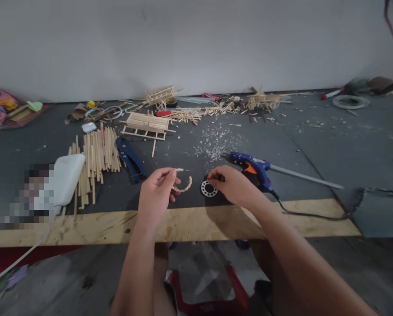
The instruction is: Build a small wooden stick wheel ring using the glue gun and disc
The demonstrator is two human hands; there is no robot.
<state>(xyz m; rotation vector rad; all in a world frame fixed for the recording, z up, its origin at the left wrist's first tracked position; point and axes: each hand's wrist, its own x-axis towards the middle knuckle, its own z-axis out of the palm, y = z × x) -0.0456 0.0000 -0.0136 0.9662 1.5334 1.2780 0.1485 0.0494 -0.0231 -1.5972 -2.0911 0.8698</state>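
Note:
My left hand (156, 193) pinches a curved arc made of small wooden pieces (184, 184) just above the dark table top. My right hand (232, 185) has its fingers pinched together near a small white ring with holes (208, 189) lying on the table; what the fingertips hold, if anything, is too small to make out. A blue hot glue gun (254, 167) with an orange trigger lies just right of my right hand, its cord trailing off to the right.
A bundle of wooden sticks (95, 158) and blue cutters (129, 159) lie at the left. Small stick-built models (146, 125) stand further back among wood shavings (212, 142). A white box (66, 177) sits left. The table's wooden front edge (183, 224) runs below my hands.

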